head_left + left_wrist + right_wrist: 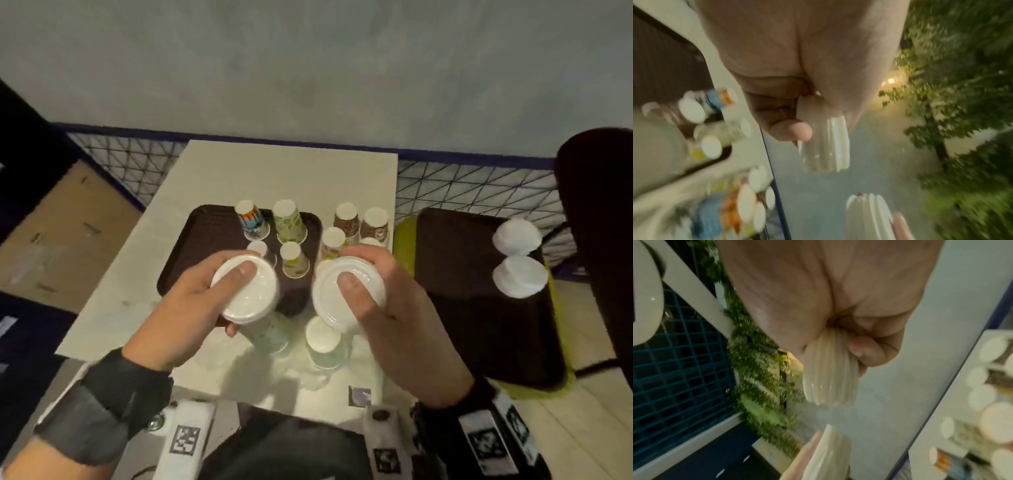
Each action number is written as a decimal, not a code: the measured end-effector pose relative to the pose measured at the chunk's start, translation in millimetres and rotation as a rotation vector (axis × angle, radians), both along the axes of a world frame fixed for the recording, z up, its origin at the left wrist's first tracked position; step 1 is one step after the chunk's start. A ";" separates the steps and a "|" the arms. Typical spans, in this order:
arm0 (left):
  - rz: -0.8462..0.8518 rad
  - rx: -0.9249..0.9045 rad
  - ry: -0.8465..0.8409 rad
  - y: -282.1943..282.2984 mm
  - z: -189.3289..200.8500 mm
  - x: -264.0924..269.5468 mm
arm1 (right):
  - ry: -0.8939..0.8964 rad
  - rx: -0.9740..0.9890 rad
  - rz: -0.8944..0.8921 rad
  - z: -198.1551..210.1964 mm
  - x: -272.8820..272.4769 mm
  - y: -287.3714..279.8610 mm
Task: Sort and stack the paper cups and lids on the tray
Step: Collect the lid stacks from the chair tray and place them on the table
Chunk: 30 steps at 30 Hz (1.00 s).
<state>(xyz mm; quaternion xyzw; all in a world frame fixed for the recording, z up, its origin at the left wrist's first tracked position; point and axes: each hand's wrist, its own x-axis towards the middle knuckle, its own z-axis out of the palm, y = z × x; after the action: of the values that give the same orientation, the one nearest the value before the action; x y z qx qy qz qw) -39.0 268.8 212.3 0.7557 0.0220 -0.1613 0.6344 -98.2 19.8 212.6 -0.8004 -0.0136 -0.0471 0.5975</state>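
My left hand (236,298) grips a stack of white lids (255,301) above the near edge of the brown tray (202,240), thumb across the top lid. My right hand (363,274) grips a second stack of white lids (327,299) beside it, thumb on top too. The left wrist view shows the left stack edge-on (826,146); the right wrist view shows the right stack (830,373). Upside-down paper cups stand on the tray: a striped one (251,221) and green-patterned ones (289,221). Brown-patterned cups (361,222) stand on the table right of the tray.
Two more upside-down cups (323,342) stand on the white table (274,171) near its front edge, below my hands. A second brown tray (462,291) to the right carries two white lid stacks (519,257). A mesh fence runs behind the table.
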 end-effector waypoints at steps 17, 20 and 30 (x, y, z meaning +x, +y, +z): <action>0.152 0.287 0.287 362.6 -167.3 35.4 | 0.536 -0.234 0.489 -96.6 147.9 370.3; 0.250 0.237 0.293 387.8 -176.3 40.2 | 0.649 -0.319 0.475 -121.8 162.7 398.5; 0.471 0.196 0.210 442.8 -196.9 142.4 | 0.741 -0.141 0.177 -177.3 238.8 461.8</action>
<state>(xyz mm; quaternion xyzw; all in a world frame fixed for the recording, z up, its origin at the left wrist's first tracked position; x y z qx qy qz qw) 103.4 711.6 15.3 0.7668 0.2783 -0.0841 0.5723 140.6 481.7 35.2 -0.7979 0.1311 0.2982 0.5072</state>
